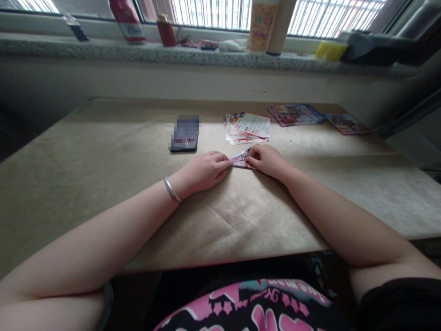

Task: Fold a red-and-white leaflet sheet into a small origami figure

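Note:
A small folded piece of colourful printed paper (240, 159) lies on the table between my two hands. My left hand (206, 171), with a silver bangle at its wrist, presses the paper's left end with closed fingers. At the other end, my right hand (268, 160) pinches the paper between thumb and fingers. Just beyond the hands is a fanned pile of white and red printed cards (250, 126). A dark phone (186, 134), partly blurred out, rests past my left hand.
Two stacks of colourful printed sheets, one nearer the middle (296, 114) and one farther right (347, 124), lie at the table's back right. On the stone windowsill (193, 57) stand a red can (127, 20), a patterned cup (262, 27) and a yellow block (331, 51).

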Available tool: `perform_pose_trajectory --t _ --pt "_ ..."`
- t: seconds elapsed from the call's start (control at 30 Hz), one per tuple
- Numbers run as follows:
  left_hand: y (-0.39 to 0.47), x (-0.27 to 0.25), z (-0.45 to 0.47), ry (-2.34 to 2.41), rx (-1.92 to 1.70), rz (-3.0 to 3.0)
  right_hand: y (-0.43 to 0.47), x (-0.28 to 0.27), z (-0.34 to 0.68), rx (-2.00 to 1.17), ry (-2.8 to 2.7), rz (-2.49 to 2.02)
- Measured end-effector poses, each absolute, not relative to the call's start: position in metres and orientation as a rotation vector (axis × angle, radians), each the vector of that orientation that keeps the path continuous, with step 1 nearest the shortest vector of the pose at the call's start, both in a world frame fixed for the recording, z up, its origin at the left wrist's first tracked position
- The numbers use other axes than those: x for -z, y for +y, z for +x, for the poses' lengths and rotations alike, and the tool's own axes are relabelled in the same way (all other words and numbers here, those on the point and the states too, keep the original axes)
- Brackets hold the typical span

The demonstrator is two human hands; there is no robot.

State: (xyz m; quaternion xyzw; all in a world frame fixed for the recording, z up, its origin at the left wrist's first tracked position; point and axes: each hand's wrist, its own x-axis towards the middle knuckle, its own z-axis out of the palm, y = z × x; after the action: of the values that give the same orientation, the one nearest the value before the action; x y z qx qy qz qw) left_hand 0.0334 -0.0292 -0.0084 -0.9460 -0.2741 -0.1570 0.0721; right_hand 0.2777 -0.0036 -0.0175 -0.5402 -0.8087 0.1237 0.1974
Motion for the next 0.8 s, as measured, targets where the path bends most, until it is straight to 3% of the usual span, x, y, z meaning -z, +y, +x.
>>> perform_pose_trajectory --t 0.33,0.43,0.6,0.8 --pt "-0.028 0.009 0.032 -0.807 0.490 -2.902 -0.003 0.015 0.282 -0.357 -2.298 -1.532" --pt "-0.025 0.011 0.030 -0.736 0.500 -2.989 -0.006 0.010 0.288 -0.204 -2.350 -1.594" --pt "-0.023 0.012 0.029 -0.704 0.485 -3.038 -0.021 0.000 0.281 0.350 -2.505 -1.474" --pt "-0.024 0.014 0.031 -0.711 0.483 -3.011 -0.021 0.004 0.261 0.244 -2.564 -1.424"
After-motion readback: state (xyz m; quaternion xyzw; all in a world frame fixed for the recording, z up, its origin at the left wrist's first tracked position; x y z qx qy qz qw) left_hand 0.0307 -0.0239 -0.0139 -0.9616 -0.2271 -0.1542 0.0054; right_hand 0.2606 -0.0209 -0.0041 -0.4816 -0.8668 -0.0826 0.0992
